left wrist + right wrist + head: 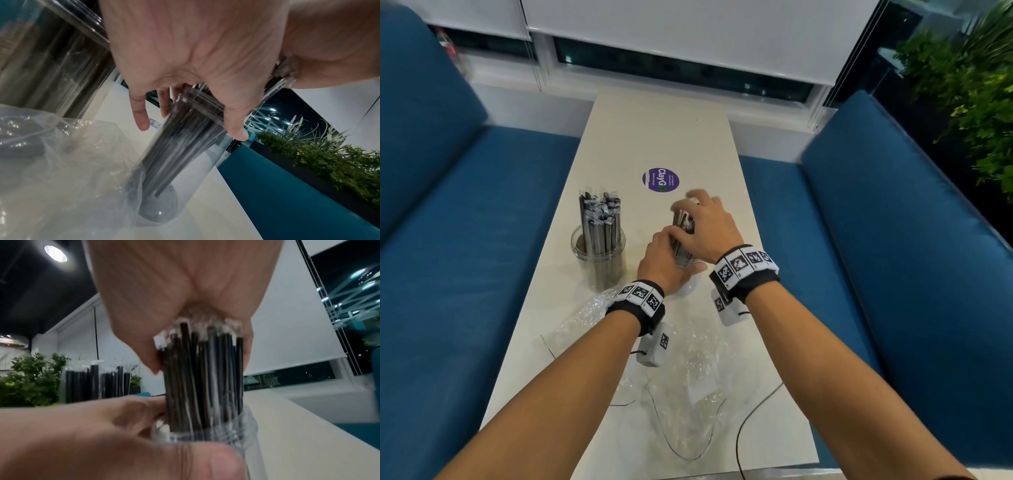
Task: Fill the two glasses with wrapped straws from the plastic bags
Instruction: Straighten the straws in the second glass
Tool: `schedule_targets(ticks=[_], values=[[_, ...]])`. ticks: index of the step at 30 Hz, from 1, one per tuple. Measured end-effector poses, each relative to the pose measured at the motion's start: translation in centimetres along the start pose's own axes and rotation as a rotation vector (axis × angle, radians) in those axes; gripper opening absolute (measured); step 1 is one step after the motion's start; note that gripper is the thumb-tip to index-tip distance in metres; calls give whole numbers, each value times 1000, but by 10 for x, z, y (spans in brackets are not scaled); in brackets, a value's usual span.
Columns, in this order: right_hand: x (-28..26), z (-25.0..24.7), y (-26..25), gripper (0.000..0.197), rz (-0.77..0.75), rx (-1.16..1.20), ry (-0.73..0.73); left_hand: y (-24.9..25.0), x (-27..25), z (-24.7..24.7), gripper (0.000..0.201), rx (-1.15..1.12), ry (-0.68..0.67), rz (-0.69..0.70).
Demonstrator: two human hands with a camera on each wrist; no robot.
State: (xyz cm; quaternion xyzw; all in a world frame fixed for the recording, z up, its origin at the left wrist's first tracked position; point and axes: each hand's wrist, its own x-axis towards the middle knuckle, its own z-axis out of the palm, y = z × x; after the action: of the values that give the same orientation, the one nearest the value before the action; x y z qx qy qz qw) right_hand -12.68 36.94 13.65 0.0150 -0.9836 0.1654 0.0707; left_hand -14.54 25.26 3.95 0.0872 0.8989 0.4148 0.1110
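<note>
Two clear glasses stand on the white table (654,130). The left glass (599,253) is packed with black wrapped straws (601,219). My left hand (667,253) grips the second glass (185,170) near its rim. A bundle of black wrapped straws (205,378) stands in that glass. My right hand (698,216) sits on top of the bundle, its fingers curled round the upper ends. In the head view both hands hide most of the second glass.
Crumpled clear plastic bags (688,359) lie on the table near my forearms, one reaching towards the left glass (585,308). A purple sticker (661,180) lies beyond the hands. Thin cables (756,407) trail near the front edge. Blue benches (465,240) flank both sides.
</note>
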Motion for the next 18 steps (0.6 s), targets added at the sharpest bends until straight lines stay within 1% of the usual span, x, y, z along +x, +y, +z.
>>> schedule_targets(ticks=[1, 2, 3, 5, 6, 7, 9, 11, 13, 14, 16, 18], values=[[2, 2, 1, 30, 2, 50, 14, 2, -1, -1, 103, 6, -6, -5], [3, 4, 3, 21, 9, 105, 60, 3, -1, -1, 106, 10, -10, -2], [2, 5, 5, 17, 20, 149, 126, 3, -1, -1, 110, 12, -14, -3], [-5, 4, 8, 16, 58, 218, 273, 2, -1, 0, 115, 4, -6, -5], [-9, 4, 10, 16, 81, 226, 310, 2, -1, 1, 116, 1, -5, -3], [-12, 6, 11, 16, 105, 198, 297, 1, -1, 1, 116, -1, 2, -2], [-17, 9, 11, 24, 130, 99, 164, 1, -2, 1, 113, -2, 10, 9], [-19, 6, 14, 46, 131, 94, 56, 1, -2, 1, 109, -4, 12, 22], [-18, -3, 16, 67, 108, 112, 30, -1, -1, 1, 108, -6, 8, 17], [-17, -8, 17, 73, 94, 104, 39, -1, -2, 1, 107, -7, 10, 18], [-12, -13, 15, 74, 63, 93, 72, -1, -3, 1, 101, -12, 16, 23], [-6, -13, 10, 67, 11, 80, 75, 0, -4, 1, 98, -8, 19, 25]])
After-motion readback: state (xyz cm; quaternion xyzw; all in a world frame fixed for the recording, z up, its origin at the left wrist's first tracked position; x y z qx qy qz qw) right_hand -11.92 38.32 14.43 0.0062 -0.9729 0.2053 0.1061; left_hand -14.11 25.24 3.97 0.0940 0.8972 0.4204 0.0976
